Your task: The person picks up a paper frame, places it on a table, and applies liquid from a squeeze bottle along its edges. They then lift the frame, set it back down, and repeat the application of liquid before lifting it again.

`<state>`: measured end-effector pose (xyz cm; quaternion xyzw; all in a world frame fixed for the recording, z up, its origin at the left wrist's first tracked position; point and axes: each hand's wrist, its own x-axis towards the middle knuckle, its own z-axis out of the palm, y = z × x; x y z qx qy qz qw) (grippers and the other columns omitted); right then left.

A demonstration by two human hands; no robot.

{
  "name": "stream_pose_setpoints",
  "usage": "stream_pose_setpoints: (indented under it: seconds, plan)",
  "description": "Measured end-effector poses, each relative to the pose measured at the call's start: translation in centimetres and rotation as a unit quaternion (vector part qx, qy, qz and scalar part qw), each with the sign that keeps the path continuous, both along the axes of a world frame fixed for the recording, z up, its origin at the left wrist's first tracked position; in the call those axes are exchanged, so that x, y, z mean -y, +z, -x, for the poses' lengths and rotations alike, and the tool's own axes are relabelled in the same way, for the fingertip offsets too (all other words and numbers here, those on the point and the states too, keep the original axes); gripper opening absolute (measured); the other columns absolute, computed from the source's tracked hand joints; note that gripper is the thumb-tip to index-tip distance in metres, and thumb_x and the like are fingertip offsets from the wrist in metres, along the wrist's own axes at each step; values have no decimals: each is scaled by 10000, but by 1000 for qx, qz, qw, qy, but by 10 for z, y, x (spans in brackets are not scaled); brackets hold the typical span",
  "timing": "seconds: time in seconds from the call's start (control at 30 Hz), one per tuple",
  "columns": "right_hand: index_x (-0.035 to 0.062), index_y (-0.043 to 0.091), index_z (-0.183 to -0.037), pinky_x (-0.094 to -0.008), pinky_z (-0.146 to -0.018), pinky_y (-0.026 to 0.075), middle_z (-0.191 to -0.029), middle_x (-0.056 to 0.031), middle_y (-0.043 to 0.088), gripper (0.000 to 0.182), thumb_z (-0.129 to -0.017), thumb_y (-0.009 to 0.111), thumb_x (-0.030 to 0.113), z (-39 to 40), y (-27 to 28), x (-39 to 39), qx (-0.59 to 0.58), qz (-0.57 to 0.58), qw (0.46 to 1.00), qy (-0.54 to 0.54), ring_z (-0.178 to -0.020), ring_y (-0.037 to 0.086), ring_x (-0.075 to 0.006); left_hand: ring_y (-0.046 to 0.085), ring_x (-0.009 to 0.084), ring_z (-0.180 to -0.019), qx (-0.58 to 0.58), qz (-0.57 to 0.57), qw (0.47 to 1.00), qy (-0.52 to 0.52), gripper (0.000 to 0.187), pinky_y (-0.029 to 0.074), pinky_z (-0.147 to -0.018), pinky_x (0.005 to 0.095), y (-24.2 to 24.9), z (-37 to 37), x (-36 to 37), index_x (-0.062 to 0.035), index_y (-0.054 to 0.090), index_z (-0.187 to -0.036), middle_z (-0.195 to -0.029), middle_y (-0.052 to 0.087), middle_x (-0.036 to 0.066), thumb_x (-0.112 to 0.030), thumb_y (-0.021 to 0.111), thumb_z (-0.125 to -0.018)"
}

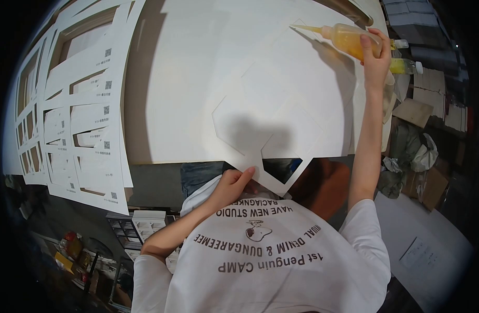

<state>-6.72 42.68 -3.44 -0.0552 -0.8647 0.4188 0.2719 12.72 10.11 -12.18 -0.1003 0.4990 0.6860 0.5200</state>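
Head view: the right hand has its fingers wrapped around the rear of the squeeze bottle, which contains yellow-orange liquid. The bottle's long axis runs crosswise, nozzle pointing left, its tip over the far part of the white die-cut card; tip contact cannot be determined. The left hand, well apart from the nozzle, clamps the card's near end, thumb on top, at the near edge of the white worktable.

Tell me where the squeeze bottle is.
The squeeze bottle is at the head view's upper right, in the right hand, over the white table.
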Motion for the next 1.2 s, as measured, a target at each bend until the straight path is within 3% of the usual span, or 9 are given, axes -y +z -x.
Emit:
stream_pose_setpoints:
  seconds: [0.17, 0.4, 0.5, 0.9, 1.2]
  plan:
    - [99, 552, -983, -168, -466, 397, -845, -2, 567, 348, -758, 689, 327, 3, 2, -6, 11, 10, 1000, -9, -659, 516, -61, 579, 122, -606, -5, -9, 1000, -1, 443, 453, -580, 230, 1, 2, 0, 78, 619, -817, -687, 620, 91, -309, 433, -924]
    - [130, 536, -971, -162, -422, 344, -842, 16, 541, 389, -706, 736, 333, 7, -15, -22, 34, 109, 992, -54, -636, 488, -50, 575, 121, -609, -4, -7, 1000, -5, 436, 454, -578, 235, 5, 4, 1, 83, 620, -835, -710, 622, 89, -300, 431, -926]
    - [155, 521, -986, -163, -425, 328, -883, 19, 528, 410, -697, 744, 342, 8, -23, -26, 38, 120, 988, -88, -668, 488, -58, 585, 125, -584, -11, -1, 1000, 4, 446, 453, -578, 222, 6, 4, 0, 57, 620, -781, -634, 622, 97, -325, 438, -919]
    - [161, 499, -959, -171, -420, 322, -870, 17, 523, 388, -702, 738, 328, 18, -38, -34, 24, 145, 980, -137, -675, 481, -59, 575, 114, -575, -8, 5, 1000, 3, 439, 445, -575, 219, 4, 3, -1, 48, 619, -765, -621, 620, 88, -321, 437, -920]
    - [162, 484, -987, -184, -427, 303, -884, 11, 513, 406, -705, 732, 317, 21, -50, -35, 29, 198, 967, -157, -670, 451, -61, 575, 121, -617, -5, -6, 1000, -7, 425, 454, -580, 233, 6, 5, 1, 80, 616, -841, -712, 619, 87, -299, 439, -923]
